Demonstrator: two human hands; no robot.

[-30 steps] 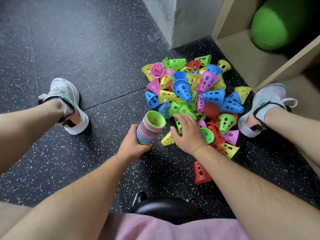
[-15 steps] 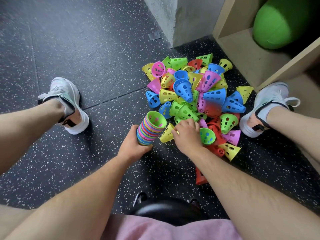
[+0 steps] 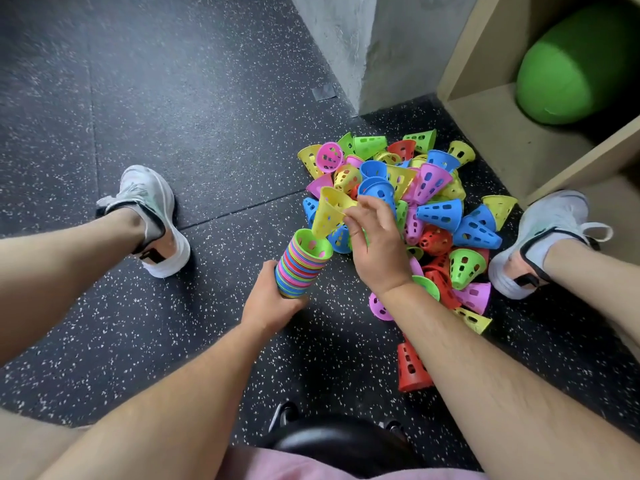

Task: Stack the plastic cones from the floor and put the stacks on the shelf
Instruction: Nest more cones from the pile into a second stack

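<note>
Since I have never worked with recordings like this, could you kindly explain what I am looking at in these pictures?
There is no machine here. A person is working with bare hands, and every picture comes from one wide-angle camera worn on their head, looking down past their own arms and legs. The left hand grips a stack of nested cones, striped in many colours, with a green one on top. The right hand pinches a yellow cone, whose narrow end points down towards the stack's open mouth. Beyond the hands, a loose pile of cones lies on the dark speckled floor. One red cone sits apart beside the right forearm. At the upper right is the wooden shelf, which holds something large and green.
</note>
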